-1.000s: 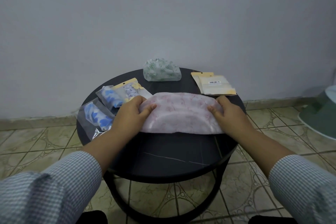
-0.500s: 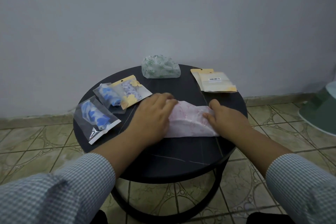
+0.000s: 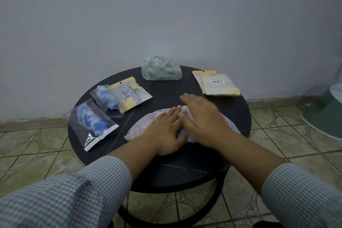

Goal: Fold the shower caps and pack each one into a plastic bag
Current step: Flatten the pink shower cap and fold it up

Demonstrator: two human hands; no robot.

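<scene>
Head view, single entry. Table (image 3: 231,116): round, dark matt top with thin pale veins, carried on a black ring frame; set against a plain grey wall (image 3: 166,15) on a floor of patterned greenish tiles (image 3: 37,146). Pink cap (image 3: 142,126): thin, crinkled translucent film with a faint pink print, laid flat near the middle of the top in a curved half-moon shape, largely covered by both hands. Left hand (image 3: 164,131): palm down, fingers straight and together, pressed flat on the cap. Right hand (image 3: 201,116): palm down, fingers extended and blurred, held over the cap's right part; whether it touches the film cannot be told. Nothing is gripped by either hand. Sleeves (image 3: 64,194): fine blue-and-white check cloth, forearms bare. Green cap (image 3: 161,70): bunched translucent film with a green sprig print, at the far edge of the top. Blue bag (image 3: 92,124): clear glossy plastic with a white strip at its near end, a blue-and-white folded cap inside, at the left edge. Second blue bag (image 3: 107,102): clear, the same kind of content, lying partly under the yellow bag. Yellow bag (image 3: 131,94): clear with a yellow header, a punched hole and yellow flower shapes, a pale lilac-printed cap inside. Flat bags (image 3: 216,84): a small overlapping stack, cream and yellow, at the far right; a white barcode label is seen on the top one, its figures too small to be read. Green object (image 3: 325,113): rounded, partly out of view, on the floor at right.
</scene>
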